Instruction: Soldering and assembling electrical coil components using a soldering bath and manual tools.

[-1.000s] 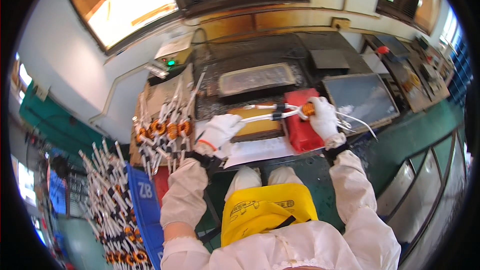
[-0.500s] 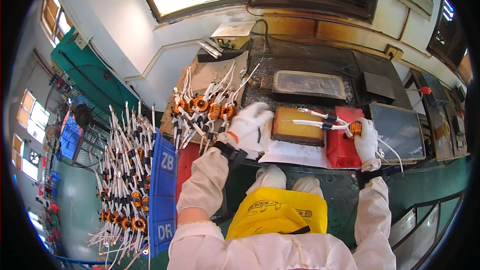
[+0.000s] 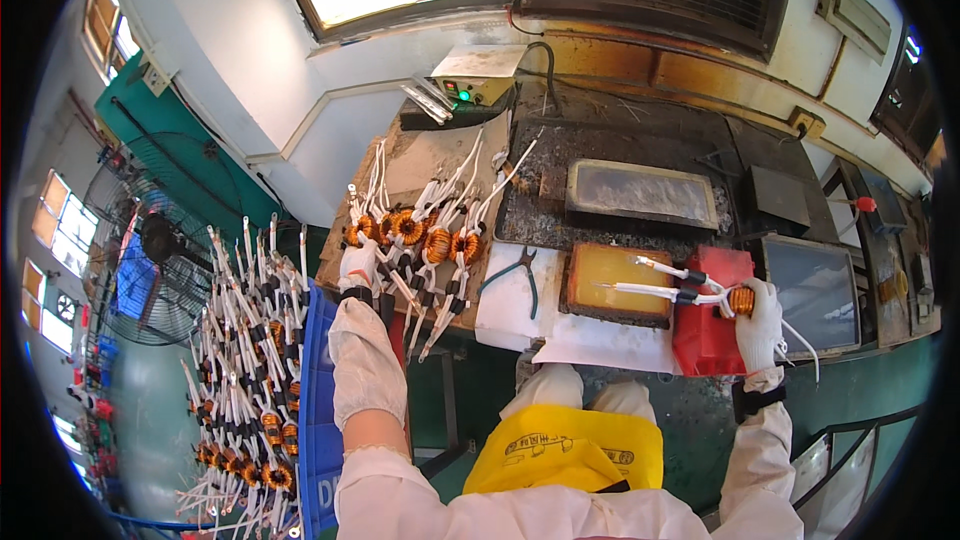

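Observation:
My right hand [image 3: 761,325], in a white glove, grips a copper-wound ring coil [image 3: 741,301] with white sleeved leads and black bands. Its leads point left over a yellowish block in a rectangular dark frame [image 3: 620,283]. Under the coil lies a red pad [image 3: 708,340]. At the bench's left side, my gloved left hand [image 3: 359,266] is against the near left end of a row of similar coils [image 3: 437,245]; its fingers are hidden, so a hold cannot be made out. Between the hands, pliers [image 3: 522,278] with dark blue handles lie on white paper [image 3: 500,318].
A blue crate [image 3: 320,390] beside my left arm is heaped with more coils [image 3: 250,380]. Behind the work area stand a framed rectangular tray [image 3: 642,194] and a control box [image 3: 478,75] with a green light. A grey-topped tray [image 3: 812,290] sits at right.
My left hand has moved left from over the pliers to the row of coils, leaving the pliers uncovered. The right hand keeps its coil. The view has shifted slightly.

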`<control>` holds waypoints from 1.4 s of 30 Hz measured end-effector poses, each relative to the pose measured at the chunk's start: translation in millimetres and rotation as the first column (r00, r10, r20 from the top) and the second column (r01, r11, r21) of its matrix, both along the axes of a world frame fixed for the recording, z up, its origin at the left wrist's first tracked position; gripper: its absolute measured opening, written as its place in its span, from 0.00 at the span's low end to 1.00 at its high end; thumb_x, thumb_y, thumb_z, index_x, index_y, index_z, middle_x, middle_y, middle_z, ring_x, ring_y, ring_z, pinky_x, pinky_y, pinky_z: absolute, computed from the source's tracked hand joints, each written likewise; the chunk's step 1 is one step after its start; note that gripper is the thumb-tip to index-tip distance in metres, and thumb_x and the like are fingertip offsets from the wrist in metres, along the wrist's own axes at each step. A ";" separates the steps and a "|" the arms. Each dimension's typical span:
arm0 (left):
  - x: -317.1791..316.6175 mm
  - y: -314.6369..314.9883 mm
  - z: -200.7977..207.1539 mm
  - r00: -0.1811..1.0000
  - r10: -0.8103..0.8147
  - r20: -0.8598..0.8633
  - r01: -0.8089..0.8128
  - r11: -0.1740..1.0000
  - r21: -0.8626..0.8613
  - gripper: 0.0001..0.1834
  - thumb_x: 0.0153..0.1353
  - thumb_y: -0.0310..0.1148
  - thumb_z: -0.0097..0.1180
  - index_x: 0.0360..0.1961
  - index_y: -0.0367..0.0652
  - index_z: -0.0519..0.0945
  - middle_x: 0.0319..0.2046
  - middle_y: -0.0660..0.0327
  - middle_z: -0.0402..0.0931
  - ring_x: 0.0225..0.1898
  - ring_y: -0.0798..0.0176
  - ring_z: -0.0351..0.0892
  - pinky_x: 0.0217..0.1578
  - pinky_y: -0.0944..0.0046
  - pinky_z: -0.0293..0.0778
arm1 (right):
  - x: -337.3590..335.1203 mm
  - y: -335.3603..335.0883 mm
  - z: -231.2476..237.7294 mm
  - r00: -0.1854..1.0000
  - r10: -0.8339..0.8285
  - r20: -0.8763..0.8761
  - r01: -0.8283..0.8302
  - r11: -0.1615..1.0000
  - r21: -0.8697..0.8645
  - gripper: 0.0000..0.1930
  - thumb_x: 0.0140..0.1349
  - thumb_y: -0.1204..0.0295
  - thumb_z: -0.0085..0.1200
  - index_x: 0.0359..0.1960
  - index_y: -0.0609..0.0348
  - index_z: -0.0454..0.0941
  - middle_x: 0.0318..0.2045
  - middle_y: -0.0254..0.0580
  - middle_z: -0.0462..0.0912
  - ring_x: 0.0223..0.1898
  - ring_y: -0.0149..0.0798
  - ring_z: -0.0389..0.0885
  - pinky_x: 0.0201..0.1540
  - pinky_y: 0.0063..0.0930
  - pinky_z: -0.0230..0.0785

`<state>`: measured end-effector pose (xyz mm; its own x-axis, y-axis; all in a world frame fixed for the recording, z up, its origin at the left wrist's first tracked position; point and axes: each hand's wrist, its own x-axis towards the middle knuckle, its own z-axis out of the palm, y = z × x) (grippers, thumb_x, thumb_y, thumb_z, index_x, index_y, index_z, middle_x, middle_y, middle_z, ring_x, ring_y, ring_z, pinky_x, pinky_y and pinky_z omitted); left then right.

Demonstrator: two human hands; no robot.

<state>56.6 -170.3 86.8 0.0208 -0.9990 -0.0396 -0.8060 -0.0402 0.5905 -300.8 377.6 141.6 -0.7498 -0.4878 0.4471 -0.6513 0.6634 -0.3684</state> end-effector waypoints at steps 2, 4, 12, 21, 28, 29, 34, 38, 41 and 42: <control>5.8 -16.9 -10.2 0.988 -0.144 -0.063 0.153 0.972 0.178 0.29 0.51 0.52 0.50 0.35 0.32 0.80 0.37 0.40 0.79 0.42 0.41 0.78 0.43 0.51 0.71 | 1.2 -1.7 -0.4 1.000 0.016 0.000 -0.016 1.000 -0.007 0.23 0.41 0.87 0.49 0.43 0.54 0.72 0.41 0.48 0.75 0.45 0.56 0.73 0.47 0.44 0.65; 1.0 -23.0 -20.4 0.994 -0.105 0.030 0.101 0.990 0.101 0.29 0.50 0.52 0.49 0.32 0.31 0.81 0.34 0.42 0.80 0.41 0.44 0.79 0.42 0.52 0.71 | -0.9 -1.4 -3.9 1.000 0.026 0.016 -0.025 0.999 -0.039 0.24 0.41 0.88 0.49 0.43 0.54 0.72 0.41 0.48 0.75 0.45 0.56 0.72 0.47 0.44 0.65; -23.7 -49.4 -66.8 0.977 -0.067 0.204 0.067 0.998 0.004 0.26 0.50 0.48 0.51 0.37 0.34 0.81 0.39 0.43 0.79 0.45 0.43 0.77 0.45 0.53 0.72 | 2.7 5.0 -0.1 1.000 -0.026 0.016 0.027 0.999 -0.024 0.24 0.39 0.89 0.49 0.41 0.55 0.72 0.40 0.48 0.75 0.44 0.56 0.73 0.46 0.44 0.65; 8.1 -17.6 -24.5 0.991 -0.052 -0.119 0.044 0.997 -0.066 0.27 0.54 0.55 0.53 0.28 0.36 0.82 0.29 0.48 0.81 0.34 0.46 0.79 0.37 0.52 0.70 | -1.4 3.1 -4.1 0.999 0.034 -0.011 -0.034 0.999 -0.027 0.24 0.40 0.88 0.49 0.42 0.55 0.72 0.40 0.48 0.75 0.44 0.56 0.73 0.46 0.44 0.65; 43.3 12.6 17.5 0.593 -0.170 -0.787 0.145 0.984 -0.103 0.14 0.63 0.39 0.55 0.41 0.39 0.79 0.23 0.70 0.74 0.20 0.76 0.67 0.20 0.74 0.62 | 6.9 2.1 22.0 0.991 0.107 -0.078 -0.097 0.988 0.119 0.27 0.42 0.83 0.54 0.48 0.54 0.69 0.45 0.47 0.74 0.51 0.53 0.70 0.53 0.44 0.62; 49.5 23.1 29.9 0.606 -0.211 -0.767 0.191 0.975 -0.117 0.14 0.64 0.37 0.54 0.44 0.38 0.79 0.26 0.69 0.76 0.22 0.75 0.70 0.23 0.74 0.65 | 6.5 6.7 24.7 0.992 0.112 -0.054 -0.103 0.984 0.147 0.29 0.42 0.80 0.57 0.52 0.53 0.68 0.47 0.46 0.73 0.53 0.52 0.69 0.55 0.45 0.61; 55.8 96.8 96.0 0.517 -0.352 -0.780 0.383 0.910 -0.157 0.13 0.66 0.35 0.51 0.46 0.40 0.77 0.28 0.69 0.77 0.23 0.78 0.70 0.25 0.77 0.66 | 20.3 16.7 39.8 0.988 0.116 -0.101 -0.096 0.980 0.177 0.33 0.42 0.73 0.61 0.55 0.53 0.67 0.49 0.46 0.71 0.55 0.52 0.68 0.57 0.45 0.59; 52.1 147.3 124.2 0.468 -0.392 -0.792 0.492 0.860 -0.135 0.14 0.66 0.33 0.48 0.49 0.39 0.76 0.29 0.68 0.77 0.23 0.78 0.70 0.24 0.76 0.69 | 36.1 29.6 54.1 0.960 0.170 -0.221 -0.137 0.978 0.159 0.33 0.43 0.72 0.62 0.56 0.54 0.67 0.51 0.45 0.71 0.58 0.50 0.66 0.59 0.43 0.56; 42.6 184.8 143.7 0.458 -0.462 -0.760 0.645 0.760 -0.074 0.15 0.65 0.33 0.49 0.50 0.38 0.75 0.33 0.67 0.78 0.29 0.77 0.74 0.27 0.75 0.71 | 60.9 30.4 76.1 0.894 0.160 -0.418 -0.174 0.985 0.005 0.25 0.45 0.76 0.59 0.50 0.55 0.73 0.49 0.44 0.73 0.56 0.48 0.69 0.58 0.41 0.59; 39.0 193.0 150.0 0.492 -0.524 -0.695 0.719 0.695 -0.016 0.15 0.64 0.32 0.50 0.50 0.37 0.75 0.35 0.66 0.78 0.31 0.77 0.74 0.32 0.75 0.71 | 73.4 25.5 90.6 0.841 0.182 -0.509 -0.239 0.970 -0.048 0.22 0.44 0.77 0.58 0.46 0.55 0.75 0.45 0.42 0.76 0.51 0.48 0.73 0.54 0.40 0.63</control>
<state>95.6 22.7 236.8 -0.7272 -0.6859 -0.0274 -0.1355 0.1043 0.9853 -227.4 403.1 232.2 -0.2977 -0.5370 0.7893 -0.8851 0.4650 -0.0175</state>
